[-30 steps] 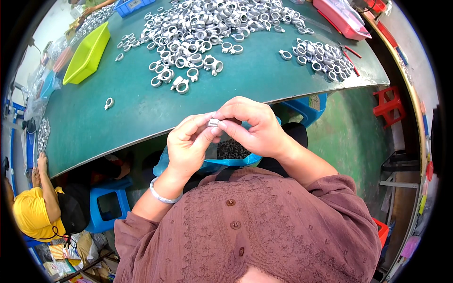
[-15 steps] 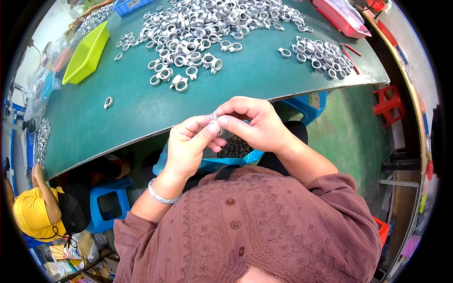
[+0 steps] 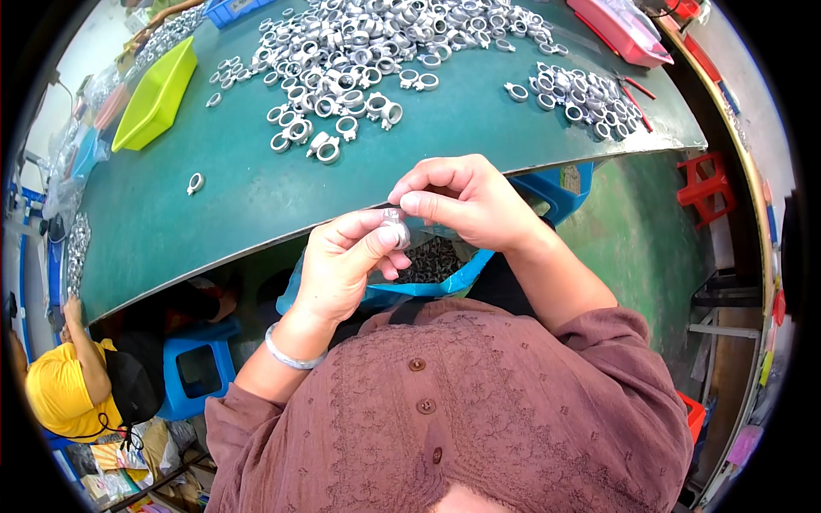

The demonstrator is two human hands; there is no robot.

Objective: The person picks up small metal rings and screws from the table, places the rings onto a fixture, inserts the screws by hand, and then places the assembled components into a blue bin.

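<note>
My left hand (image 3: 335, 267) pinches a small silver-grey metal ring clamp (image 3: 397, 229) between thumb and fingers, at the table's near edge. Just above and to the right of it is my right hand (image 3: 479, 203), its thumb and forefinger pressed together close to the clamp's top. Whatever sits between those right fingertips, if anything, is too small to make out. Below both hands an opened blue bag (image 3: 376, 297) holds a heap of small dark metal pieces (image 3: 434, 261), partly hidden by my hands.
On the green table (image 3: 256, 192) lie a large pile of ring clamps (image 3: 359, 43), a smaller pile (image 3: 581, 98) and a lone clamp (image 3: 196, 183). Red-handled pliers (image 3: 637, 88), a yellow-green tray (image 3: 158, 94) and a pink bin (image 3: 620, 34) rest there too. A person in yellow (image 3: 68, 389) works at left.
My right hand has lifted slightly up and away from the clamp, leaving more of it visible. The left hand keeps its hold in nearly the same place.
</note>
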